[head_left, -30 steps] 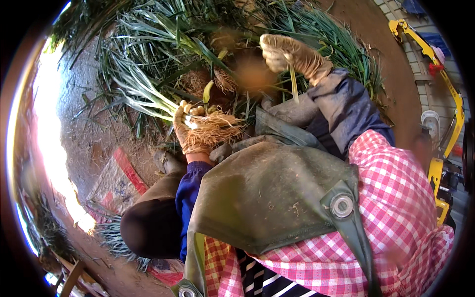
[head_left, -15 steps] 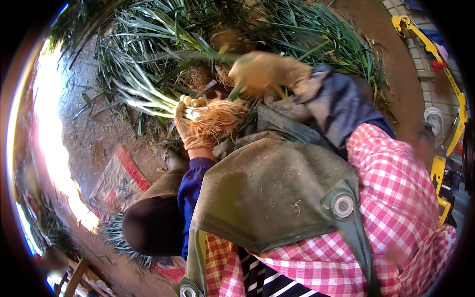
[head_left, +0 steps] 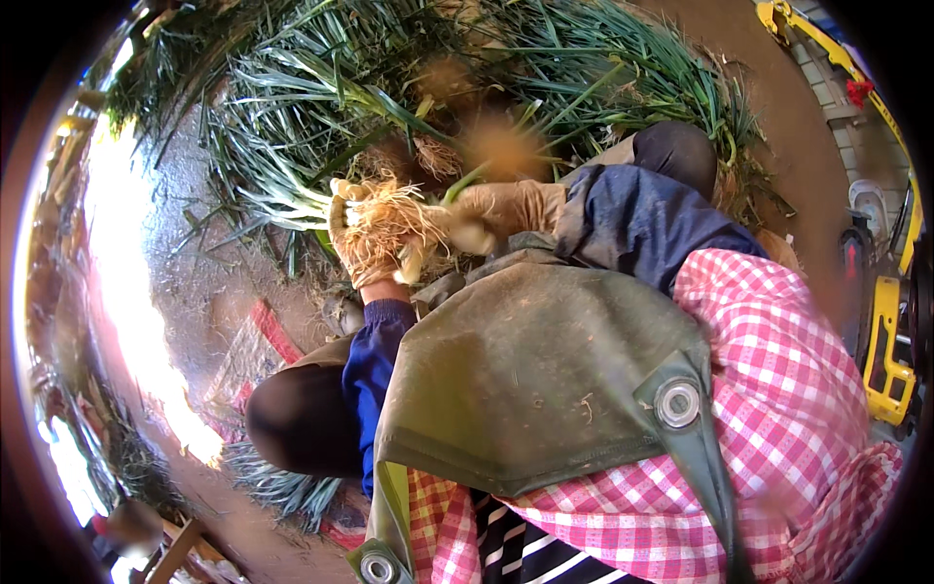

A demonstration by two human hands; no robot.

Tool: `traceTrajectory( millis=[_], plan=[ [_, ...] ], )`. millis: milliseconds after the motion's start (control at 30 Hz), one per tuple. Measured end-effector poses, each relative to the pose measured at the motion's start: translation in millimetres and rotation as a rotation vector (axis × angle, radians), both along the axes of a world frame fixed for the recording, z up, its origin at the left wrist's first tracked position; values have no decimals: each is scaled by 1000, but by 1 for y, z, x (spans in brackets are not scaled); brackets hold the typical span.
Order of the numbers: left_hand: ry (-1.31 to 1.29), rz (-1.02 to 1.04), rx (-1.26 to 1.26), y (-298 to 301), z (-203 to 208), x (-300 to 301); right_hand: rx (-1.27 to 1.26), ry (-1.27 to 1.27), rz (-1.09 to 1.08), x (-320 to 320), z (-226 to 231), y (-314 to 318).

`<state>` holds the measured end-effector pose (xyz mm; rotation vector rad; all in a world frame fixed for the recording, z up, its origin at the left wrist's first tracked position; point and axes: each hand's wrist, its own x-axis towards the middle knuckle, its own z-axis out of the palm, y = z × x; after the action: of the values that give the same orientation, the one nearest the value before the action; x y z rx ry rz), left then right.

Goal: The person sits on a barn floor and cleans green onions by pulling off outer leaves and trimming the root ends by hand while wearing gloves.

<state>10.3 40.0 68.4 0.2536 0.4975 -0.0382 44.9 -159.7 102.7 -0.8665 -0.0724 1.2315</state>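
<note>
My left hand (head_left: 362, 243), in a tan glove, is closed around a bunch of green onions (head_left: 304, 209). Their pale stems and green leaves stretch to the left, and the shaggy, straw-coloured roots (head_left: 389, 222) face right. My right hand (head_left: 482, 216), also gloved, is up against the root end, its fingers partly smeared by motion. A green stalk (head_left: 465, 183) rises from between its curled fingers; its lower end is hidden. Beyond both hands lie more green onions (head_left: 623, 73), with a root clump (head_left: 436, 156) showing close by.
An olive waterproof apron (head_left: 545, 380) covers my lap. Loose onions (head_left: 292, 487) and a red-edged sack (head_left: 258, 346) lie on the dirt floor at left. Yellow metal equipment (head_left: 887, 360) stands at right. Blurry spots mark the view.
My right hand has come down and left from above the pile to the roots of the bunch. My left hand keeps its hold, with the bunch shifted slightly left.
</note>
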Motion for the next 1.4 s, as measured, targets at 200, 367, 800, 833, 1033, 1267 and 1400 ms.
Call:
traceTrajectory(
  millis=[200, 367, 800, 833, 1033, 1267, 1400],
  plan=[
    [-176, 116, 4, -7, 19, 5, 135, -274, 195, 0, 41, -53],
    [-137, 57, 82, 0, 10, 12, -485, -1151, 199, 79, 88, -183],
    [-115, 9, 191, 3, 3, 16, -117, -798, 214, 25, 38, -5],
    [-119, -7, 185, -8, 6, 20, -102, -645, 304, 31, 16, -5],
    [-99, 32, 206, 4, 7, 13, -96, -1121, 279, 1, 74, -58],
    [-107, 20, 224, 2, -8, 16, -465, -1311, 90, 18, 97, -23],
    [-45, -27, 230, -14, -2, 22, -743, -1476, 340, 19, 65, 38]
  ],
)
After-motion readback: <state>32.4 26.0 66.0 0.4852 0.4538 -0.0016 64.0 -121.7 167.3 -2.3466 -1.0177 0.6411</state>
